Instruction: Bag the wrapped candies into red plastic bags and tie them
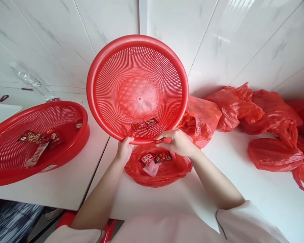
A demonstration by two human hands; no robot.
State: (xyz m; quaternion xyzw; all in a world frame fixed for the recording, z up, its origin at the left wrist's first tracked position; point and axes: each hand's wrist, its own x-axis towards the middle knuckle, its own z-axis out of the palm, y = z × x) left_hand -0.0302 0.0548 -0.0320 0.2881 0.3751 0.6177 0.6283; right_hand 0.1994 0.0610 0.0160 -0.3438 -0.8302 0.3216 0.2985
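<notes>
A red perforated plastic basket is tilted up toward me, with a couple of small dark red wrapped snack packets low inside it. My left hand is closed on its near rim. Pinched in the fingers of my right hand is a small red wrapped packet, right at the same rim. Below both hands an open red plastic bag lies on the table, holding a pink-white packet and a couple of red and dark packets.
To the left stands another red basket with several wrapped packets. Filled red plastic bags line the wall on the right. A clear plastic bottle lies at the back left. A seam splits the white table. A person's patterned clothing shows lower left.
</notes>
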